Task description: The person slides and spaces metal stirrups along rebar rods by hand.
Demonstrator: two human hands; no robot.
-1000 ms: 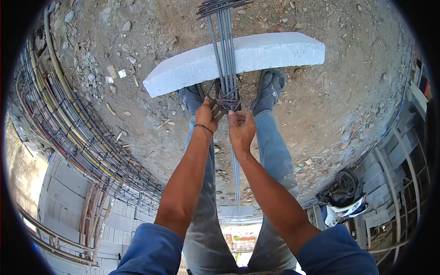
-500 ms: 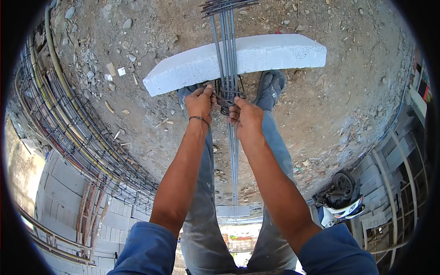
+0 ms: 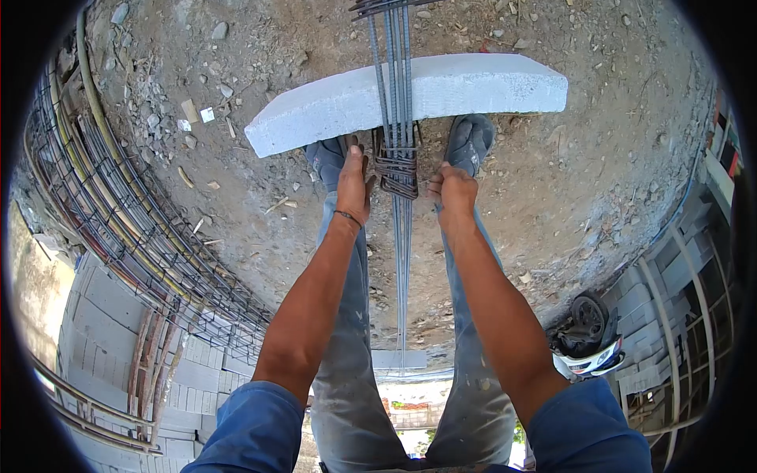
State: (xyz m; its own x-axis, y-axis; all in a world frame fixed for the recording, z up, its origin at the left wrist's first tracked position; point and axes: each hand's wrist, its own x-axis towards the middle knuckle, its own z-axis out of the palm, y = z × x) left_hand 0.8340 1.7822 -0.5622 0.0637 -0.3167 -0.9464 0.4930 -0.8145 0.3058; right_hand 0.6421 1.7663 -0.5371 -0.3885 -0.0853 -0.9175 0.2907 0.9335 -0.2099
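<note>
A stack of bent steel stirrups (image 3: 397,175) hangs around a bundle of long ribbed rebars (image 3: 400,87), just on my side of a pale concrete block (image 3: 489,85). The bars cross over the block and run back between my legs. To the left of the stirrups is my left hand (image 3: 353,185), open, its fingers stretched forward and close to the stack. My right hand (image 3: 456,193) is on the other side, a small gap away, with fingers curled in and nothing visible in them. Its palm is turned from view.
My shoes (image 3: 471,146) stand against the block's near side. More dark stirrups (image 3: 386,8) ring the bars at the far end. A rebar mesh cage (image 3: 146,213) lies along the left, a motorcycle (image 3: 585,339) stands lower right, and stones litter the dirt ground.
Both hands have let go of the stirrups and moved apart, the right one outward to the right. The stirrups now sit closer together in a neater stack around the bars.
</note>
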